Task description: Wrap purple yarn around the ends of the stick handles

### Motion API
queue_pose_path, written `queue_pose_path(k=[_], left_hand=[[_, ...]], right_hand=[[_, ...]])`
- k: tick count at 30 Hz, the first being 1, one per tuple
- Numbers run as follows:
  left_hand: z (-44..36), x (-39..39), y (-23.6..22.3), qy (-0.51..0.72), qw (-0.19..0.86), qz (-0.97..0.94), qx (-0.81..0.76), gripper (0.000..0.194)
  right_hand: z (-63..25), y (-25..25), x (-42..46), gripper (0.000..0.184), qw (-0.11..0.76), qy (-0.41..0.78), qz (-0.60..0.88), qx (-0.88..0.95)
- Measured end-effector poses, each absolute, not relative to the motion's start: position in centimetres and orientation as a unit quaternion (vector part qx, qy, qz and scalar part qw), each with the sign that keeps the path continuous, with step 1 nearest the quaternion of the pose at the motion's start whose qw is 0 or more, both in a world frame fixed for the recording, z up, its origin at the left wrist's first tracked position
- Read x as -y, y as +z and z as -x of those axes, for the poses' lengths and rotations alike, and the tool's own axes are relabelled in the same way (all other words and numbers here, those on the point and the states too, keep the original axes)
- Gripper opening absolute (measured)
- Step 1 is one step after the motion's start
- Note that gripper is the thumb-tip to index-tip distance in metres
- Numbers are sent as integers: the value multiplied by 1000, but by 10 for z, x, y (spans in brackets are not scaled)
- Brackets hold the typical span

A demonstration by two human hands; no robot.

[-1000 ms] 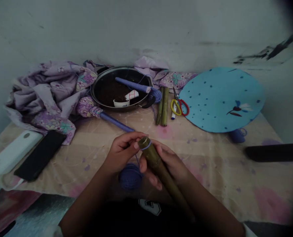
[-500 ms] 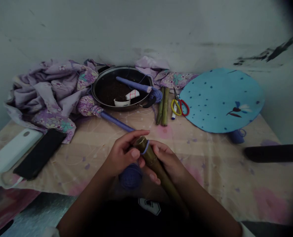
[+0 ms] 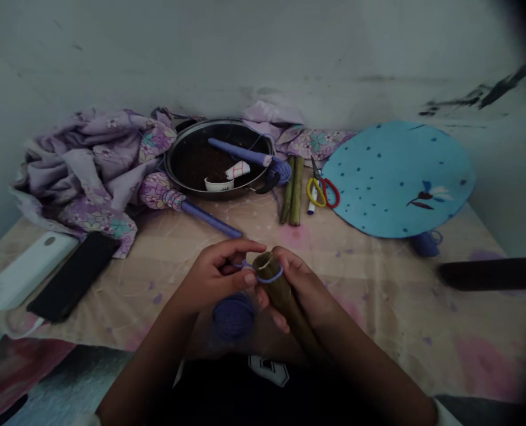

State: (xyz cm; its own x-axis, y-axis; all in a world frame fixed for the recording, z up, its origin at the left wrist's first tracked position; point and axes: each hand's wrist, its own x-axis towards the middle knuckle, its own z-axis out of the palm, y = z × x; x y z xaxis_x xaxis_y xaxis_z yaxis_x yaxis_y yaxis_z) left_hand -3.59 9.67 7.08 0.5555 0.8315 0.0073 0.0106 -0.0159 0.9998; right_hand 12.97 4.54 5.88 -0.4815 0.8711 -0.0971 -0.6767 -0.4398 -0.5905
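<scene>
My right hand (image 3: 305, 290) is wrapped round a hollow olive-green stick (image 3: 280, 290), its open end pointing up and away from me. A loop of purple yarn (image 3: 269, 277) circles the stick just below that end. My left hand (image 3: 213, 275) pinches the yarn strand beside the stick's tip. The purple yarn ball (image 3: 234, 316) lies below my left hand, near the table's front edge.
A dark pan (image 3: 218, 157) holds soil, a white cup and a purple-wrapped stick. Two green sticks (image 3: 292, 190), scissors (image 3: 322, 189), a blue round fan (image 3: 398, 177), purple floral cloth (image 3: 94, 165), a black phone (image 3: 71, 277) and a white box (image 3: 25, 269) lie about.
The stick's tip has tilted more toward me, showing its hollow end. My left fingers have shifted from the tip to pinching the yarn beside it.
</scene>
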Motion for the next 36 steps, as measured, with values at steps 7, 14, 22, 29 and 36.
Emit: queue_pose_path(k=[7, 14, 22, 29, 36], left_hand=[[37, -97, 68, 322, 594, -664, -319, 35], [45, -91, 72, 279, 548, -719, -324, 66], [20, -72, 88, 339, 667, -570, -340, 44], [16, -82, 75, 372, 625, -618, -298, 34], [22, -96, 68, 364, 594, -692, -191, 42]], right_hand=[[-132, 62, -47, 26, 451, 837, 202, 235], [-132, 61, -50, 27, 434, 820, 270, 259], [-124, 59, -50, 23, 464, 779, 325, 267], [-124, 61, -47, 28, 443, 802, 316, 247], [-124, 53, -45, 31, 421, 836, 282, 211]])
